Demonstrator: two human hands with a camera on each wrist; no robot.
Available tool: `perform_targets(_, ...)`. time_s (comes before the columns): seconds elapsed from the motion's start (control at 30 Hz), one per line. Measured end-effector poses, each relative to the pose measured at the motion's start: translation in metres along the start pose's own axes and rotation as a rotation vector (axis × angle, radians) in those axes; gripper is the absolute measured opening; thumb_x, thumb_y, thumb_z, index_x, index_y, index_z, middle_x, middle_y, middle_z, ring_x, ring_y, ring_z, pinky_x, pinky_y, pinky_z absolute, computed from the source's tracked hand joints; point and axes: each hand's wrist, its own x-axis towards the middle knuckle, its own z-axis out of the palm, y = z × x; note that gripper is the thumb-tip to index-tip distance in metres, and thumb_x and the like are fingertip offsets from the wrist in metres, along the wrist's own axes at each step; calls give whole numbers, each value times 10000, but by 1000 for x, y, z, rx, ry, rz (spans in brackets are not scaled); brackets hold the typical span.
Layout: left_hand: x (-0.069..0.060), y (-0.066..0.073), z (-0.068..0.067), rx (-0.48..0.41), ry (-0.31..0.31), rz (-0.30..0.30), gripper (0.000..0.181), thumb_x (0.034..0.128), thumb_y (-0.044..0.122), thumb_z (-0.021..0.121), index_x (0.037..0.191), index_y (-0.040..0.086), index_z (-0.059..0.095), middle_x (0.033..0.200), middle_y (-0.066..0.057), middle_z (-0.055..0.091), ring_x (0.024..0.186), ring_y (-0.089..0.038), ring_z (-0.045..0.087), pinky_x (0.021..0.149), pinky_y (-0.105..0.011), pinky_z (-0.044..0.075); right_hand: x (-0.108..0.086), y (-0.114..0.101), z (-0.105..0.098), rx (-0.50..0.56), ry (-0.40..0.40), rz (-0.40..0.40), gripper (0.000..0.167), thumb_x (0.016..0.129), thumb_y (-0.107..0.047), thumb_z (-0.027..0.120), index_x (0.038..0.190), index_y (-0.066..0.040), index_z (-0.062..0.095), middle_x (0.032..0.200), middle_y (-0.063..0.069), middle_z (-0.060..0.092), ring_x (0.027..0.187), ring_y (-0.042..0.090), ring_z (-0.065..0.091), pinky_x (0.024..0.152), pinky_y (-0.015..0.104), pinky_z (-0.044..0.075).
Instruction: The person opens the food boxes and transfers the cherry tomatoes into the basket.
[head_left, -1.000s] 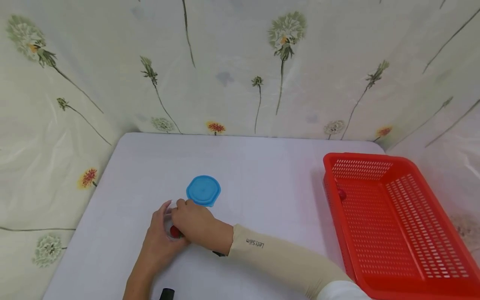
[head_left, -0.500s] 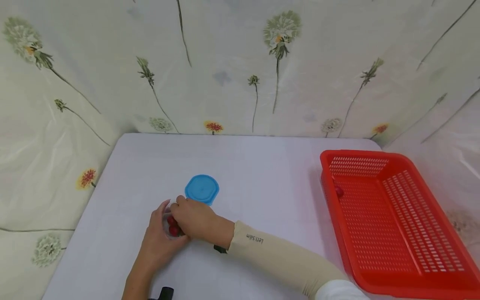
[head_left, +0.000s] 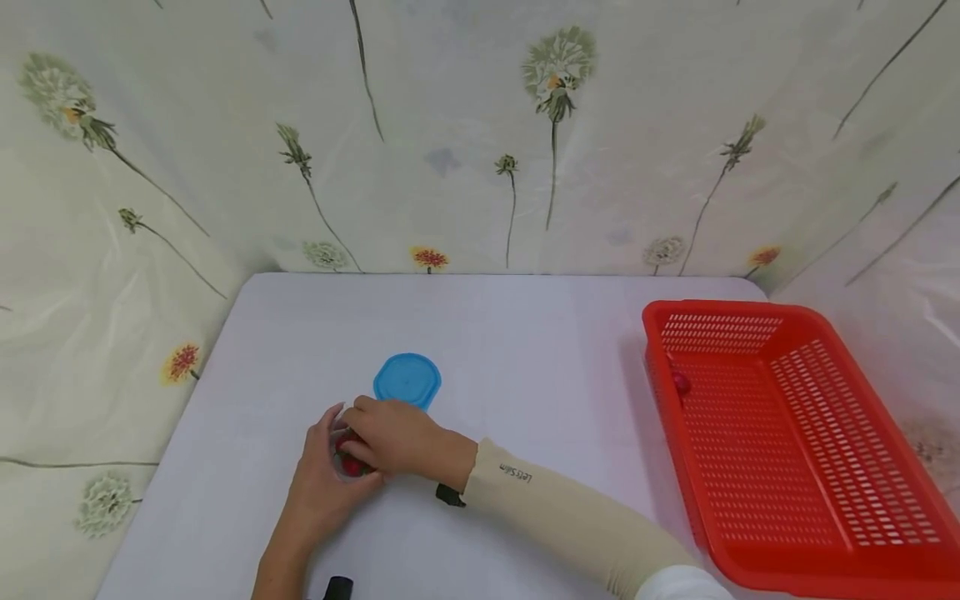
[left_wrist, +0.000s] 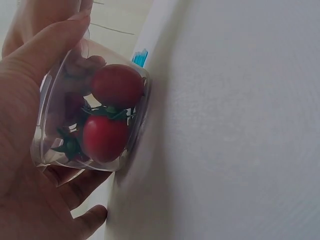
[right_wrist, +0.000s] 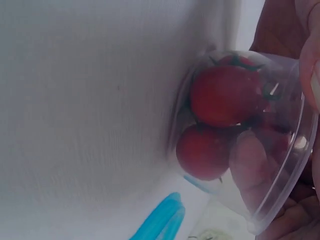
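Note:
On the left part of the white table, my left hand [head_left: 318, 479] curls round a clear plastic container [right_wrist: 285, 190]. Several small red tomatoes with green stems fill it; one tomato [left_wrist: 117, 86] lies against another tomato [left_wrist: 105, 138] near the container's base. My right hand [head_left: 401, 437] reaches over the rim, its bent fingers down among the tomatoes. A finger [right_wrist: 247, 157] shows through the wall, touching a tomato [right_wrist: 204, 152]. Whether those fingers pinch a tomato is hidden. Just beyond both hands lies a blue lid [head_left: 407, 379], flat on the table.
A large red slotted basket [head_left: 675, 467] stands at the right side of the table, with a small red tomato [head_left: 681, 383] by its left wall. Behind the table [head_left: 517, 333] hangs a flower-print sheet [head_left: 465, 208].
My right hand's fingers have sunk further into the container, and the thumb now covers part of the tomatoes seen half a second ago. My left hand keeps its hold; lid and basket stay put.

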Motion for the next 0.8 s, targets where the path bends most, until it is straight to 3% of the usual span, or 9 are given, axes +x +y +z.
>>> perform_targets(0.23, 0, 2, -1, 1, -15, -13, 1170, 772, 565, 898, 1646, 188, 217, 1526, -133, 404, 1393, -357, 482, 1101, -608, 437, -4, 7, 2, 163, 41, -18, 267, 1058, -287, 652, 1281, -139, 659, 1078, -39, 597, 839, 10, 549, 700, 72, 452)
perform_targets(0.43, -1, 5, -2, 15, -11, -13, 1171, 771, 602, 881, 1638, 162, 228, 1531, -147, 395, 1400, -376, 457, 1106, -618, 432, -10, 8, -6, 282, 106, -69, 243, 1052, -181, 651, 1282, -102, 635, 1205, 1, 593, 1013, 29, 567, 822, 45, 458)
perform_targets(0.67, 1, 4, -2, 14, -15, -15, 1190, 765, 650, 859, 1643, 169, 216, 1545, -149, 378, 1408, -388, 445, 1095, -630, 440, -13, 9, -29, 309, 57, -105, 318, 1055, -244, 661, 1343, -111, 641, 1156, -41, 641, 955, -4, 564, 780, 58, 473)
perform_targets(0.8, 1, 3, -2, 9, -16, -20, 1189, 762, 640, 868, 1645, 187, 213, 1514, -127, 411, 1395, -362, 460, 1097, -631, 435, -15, 14, -32, 305, 44, -116, 276, 1032, -298, 696, 1243, -120, 687, 1024, -108, 663, 853, -38, 561, 727, 65, 474)
